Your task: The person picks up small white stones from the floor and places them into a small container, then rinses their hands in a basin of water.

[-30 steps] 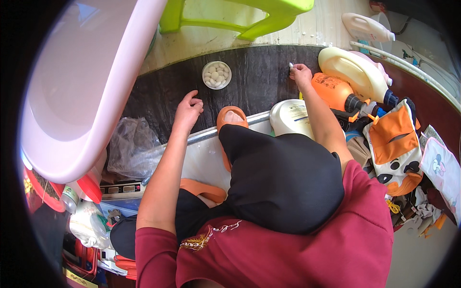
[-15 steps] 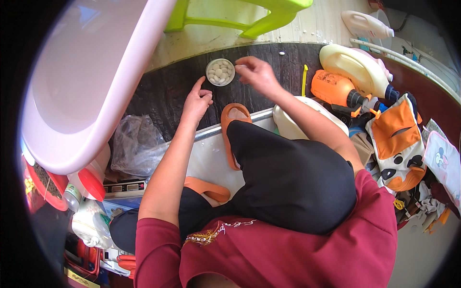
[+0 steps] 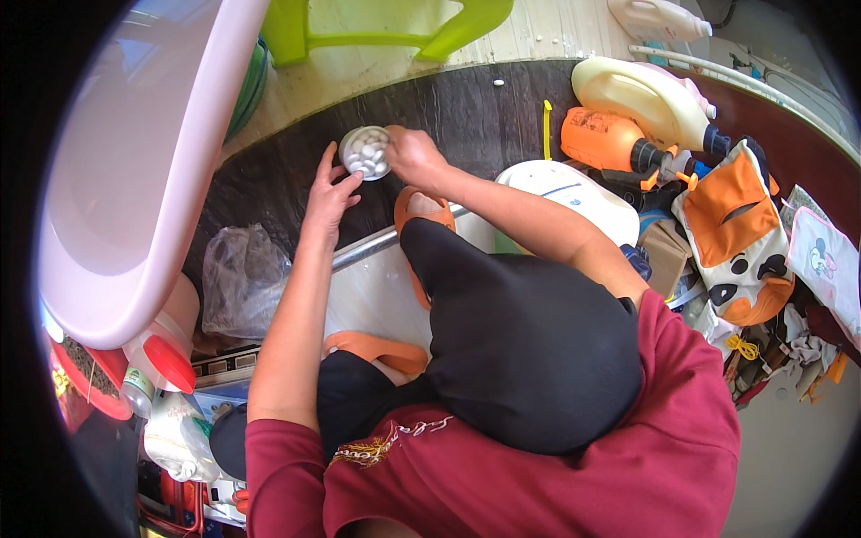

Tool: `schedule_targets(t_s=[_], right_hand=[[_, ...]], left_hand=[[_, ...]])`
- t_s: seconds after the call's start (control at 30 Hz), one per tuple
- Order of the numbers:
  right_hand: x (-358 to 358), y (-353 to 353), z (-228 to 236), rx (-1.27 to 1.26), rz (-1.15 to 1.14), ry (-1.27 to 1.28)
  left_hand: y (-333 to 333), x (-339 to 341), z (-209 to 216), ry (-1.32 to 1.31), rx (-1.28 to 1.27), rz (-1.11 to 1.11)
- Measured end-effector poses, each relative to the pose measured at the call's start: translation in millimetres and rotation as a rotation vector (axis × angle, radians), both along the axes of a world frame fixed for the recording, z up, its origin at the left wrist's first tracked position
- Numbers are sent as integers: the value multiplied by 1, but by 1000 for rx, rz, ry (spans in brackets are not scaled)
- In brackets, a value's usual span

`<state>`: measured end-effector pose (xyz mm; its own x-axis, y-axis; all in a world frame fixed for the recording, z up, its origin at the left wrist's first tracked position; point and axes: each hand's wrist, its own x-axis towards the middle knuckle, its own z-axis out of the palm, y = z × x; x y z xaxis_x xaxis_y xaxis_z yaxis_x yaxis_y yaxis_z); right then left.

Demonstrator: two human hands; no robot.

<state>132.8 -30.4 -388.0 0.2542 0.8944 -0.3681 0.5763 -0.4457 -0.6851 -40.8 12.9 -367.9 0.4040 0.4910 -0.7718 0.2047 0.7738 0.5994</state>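
A small round bowl [image 3: 345, 143] of smooth white oval pieces [image 3: 366, 154], like pebbles or large tablets, is at the dark ledge and looks slightly tilted. My right hand [image 3: 414, 159] is closed at its right rim, with the fingertips partly hidden. On the other side, my left hand [image 3: 330, 197] has its fingers spread, the index along the bowl's left side and the thumb by its lower rim. One loose white piece [image 3: 499, 82] lies on the dark surface farther right.
A pale pink tub [image 3: 170, 224] fills the left. A green plastic stool [image 3: 368, 40] stands beyond the ledge. To the right are a yellow strip [image 3: 546, 130], an orange spray bottle [image 3: 601, 139] and a cream jug [image 3: 641, 99]. A clear plastic bag [image 3: 242, 278] lies at left.
My right hand has come in from beside the bowl and closed at its rim. My left fingers have spread around its other side. The whole view has shifted somewhat.
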Motion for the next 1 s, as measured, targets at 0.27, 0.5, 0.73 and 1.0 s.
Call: schedule_targets(t_s=[0.27,0.5,0.73,1.0], right_hand=[[-22,-10,47,-416,-2,468],[-5,-16,25,-456,-236,658],[-14,-8,21,-517,-72,514],[-32,52,109,-152,652,227]], left_hand=[[-9,-53,-6,-86,-137,16],[-22,-77,-7,77,-3,252],[-33,-91,-2,-40,-52,355],[-32,-137,92,-170,-30,535]])
